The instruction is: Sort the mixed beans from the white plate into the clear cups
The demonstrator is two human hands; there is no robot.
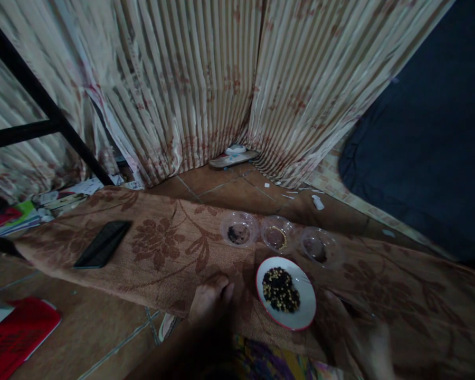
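Note:
My left hand [211, 300] rests on the brown flowered cloth, fingers curled into a loose fist with nothing visible in it. A white plate with a red rim [307, 301] lies between my hands, bearing a mixed heap of black and yellowish grains [281, 290]. Just right of the plate is my right hand [356, 332], dim and blurred; I cannot make out its fingers or whether they hold anything. Beyond the plate stand three clear plastic bowls: the left bowl [240, 244] has some black grains, the middle bowl [266, 237] some yellow ones, the right bowl [332, 245] a few dark ones.
A black phone [103, 244] lies on the left of the cloth-covered bench [170, 282]. Behind hang striped curtains [206, 79], with slippers [234, 157] and white scraps [317, 202] on the tiled floor. A black metal frame [55, 119] stands left; a red packet [27, 332] is at lower left.

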